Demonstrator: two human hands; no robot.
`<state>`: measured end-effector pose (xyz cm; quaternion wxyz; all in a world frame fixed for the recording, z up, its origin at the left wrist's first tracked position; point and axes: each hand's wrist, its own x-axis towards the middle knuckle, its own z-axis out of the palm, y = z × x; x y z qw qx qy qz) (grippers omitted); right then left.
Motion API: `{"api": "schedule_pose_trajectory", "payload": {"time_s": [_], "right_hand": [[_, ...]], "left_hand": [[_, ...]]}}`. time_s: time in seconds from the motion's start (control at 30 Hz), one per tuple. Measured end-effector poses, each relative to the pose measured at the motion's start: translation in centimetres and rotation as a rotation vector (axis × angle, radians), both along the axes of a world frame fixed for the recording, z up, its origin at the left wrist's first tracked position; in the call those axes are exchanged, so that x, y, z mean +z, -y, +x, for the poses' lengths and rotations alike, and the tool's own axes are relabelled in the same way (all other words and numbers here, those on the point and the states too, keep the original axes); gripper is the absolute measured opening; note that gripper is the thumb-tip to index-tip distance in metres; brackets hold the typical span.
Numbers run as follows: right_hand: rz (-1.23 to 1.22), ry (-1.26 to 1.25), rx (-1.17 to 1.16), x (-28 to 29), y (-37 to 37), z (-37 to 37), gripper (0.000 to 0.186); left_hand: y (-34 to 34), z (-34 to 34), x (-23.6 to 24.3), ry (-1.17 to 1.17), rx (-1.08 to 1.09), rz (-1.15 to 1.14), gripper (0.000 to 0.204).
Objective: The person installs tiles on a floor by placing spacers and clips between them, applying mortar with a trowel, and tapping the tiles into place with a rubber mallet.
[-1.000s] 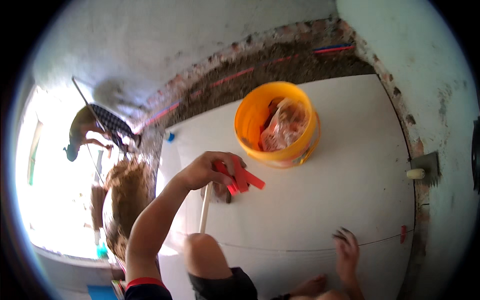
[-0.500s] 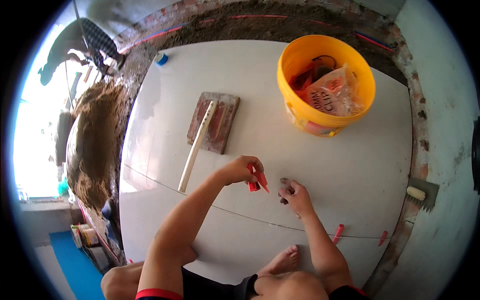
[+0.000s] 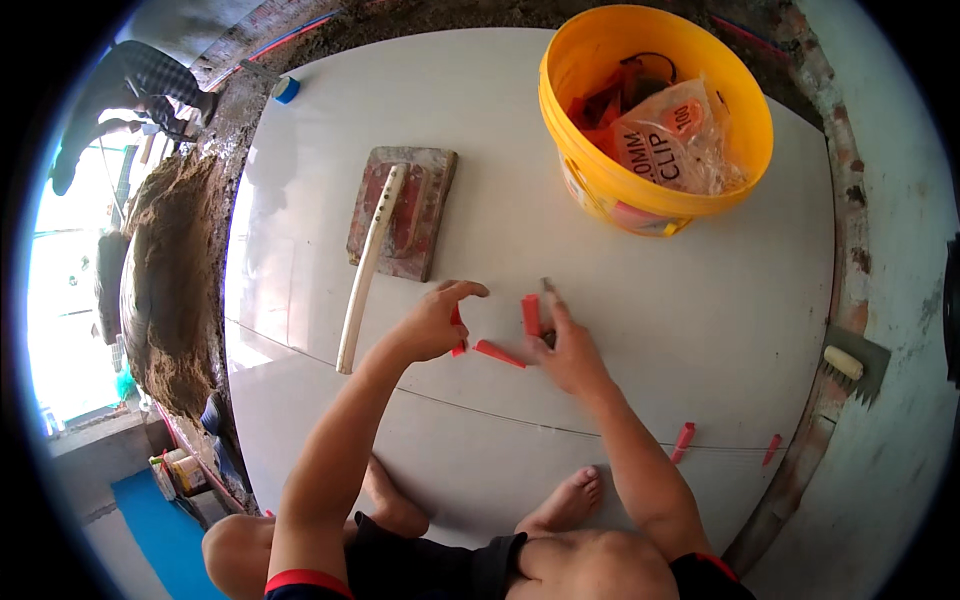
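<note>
My left hand (image 3: 435, 322) curls round red plastic wedges (image 3: 457, 330), partly hidden by its fingers. A loose red wedge (image 3: 498, 353) lies on the pale tile (image 3: 680, 300) beside it. My right hand (image 3: 565, 345) has its index finger stretched forward and the others curled under, touching another red wedge (image 3: 530, 314); whatever dark thing is beneath those fingers is unclear. Above my left hand sit a grimy square pad (image 3: 425, 210) and a long white handle (image 3: 362, 270). Two more red wedges (image 3: 684, 440) stand along the tile joint at the right.
A yellow bucket (image 3: 590, 190) holds bags. A blue tape roll (image 3: 286, 89), a bent-over person (image 3: 130, 90) and sand (image 3: 165, 290) are at the left. A notched trowel (image 3: 850, 365) leans by the right wall. My bare feet (image 3: 565, 500) rest on the tile.
Both hands have come forward and lower over the tile, and red wedges from my left hand now lie between them. The view has tilted down toward my legs.
</note>
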<state>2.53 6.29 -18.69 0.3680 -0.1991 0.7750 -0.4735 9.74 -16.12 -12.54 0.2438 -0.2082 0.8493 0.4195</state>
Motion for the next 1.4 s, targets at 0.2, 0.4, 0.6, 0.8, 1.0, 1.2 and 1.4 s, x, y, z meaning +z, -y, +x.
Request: {"api": "schedule_pose_trajectory", "payload": {"time_s": [0.2, 0.4, 0.6, 0.8, 1.0, 1.2, 1.4], "right_hand": [[0.093, -0.07, 0.036, 0.3, -6.7, 0.8, 0.052], [0.08, 0.012, 0.187, -1.0, -8.2, 5.2, 0.036], [-0.019, -0.005, 0.24, -1.3, -7.5, 5.5, 0.028], [-0.01, 0.311, 0.026, -1.8, -8.0, 6.7, 0.029], [0.021, -0.458, 0.226, -1.6, -7.4, 6.6, 0.032], [0.123, -0.474, 0.35, -0.5, -6.1, 6.3, 0.033], [0.438, -0.484, 0.509, -0.7, -4.8, 7.3, 0.033]], "left_hand": [[-2.0, 3.2, -1.0, -0.487, -0.121, -0.709, 0.038], [-10.1, 10.5, -4.0, -0.142, -0.327, -0.257, 0.027], [-10.4, 12.2, -6.2, -0.073, -0.127, -0.315, 0.033], [-10.8, 12.5, -7.4, -0.199, 0.008, -0.329, 0.034], [-10.8, 12.5, -7.4, -0.198, 0.041, -0.317, 0.034], [-10.8, 12.8, -7.7, -0.218, 0.047, -0.314, 0.034], [-10.8, 12.7, -7.6, -0.206, 0.047, -0.292, 0.034]]}}
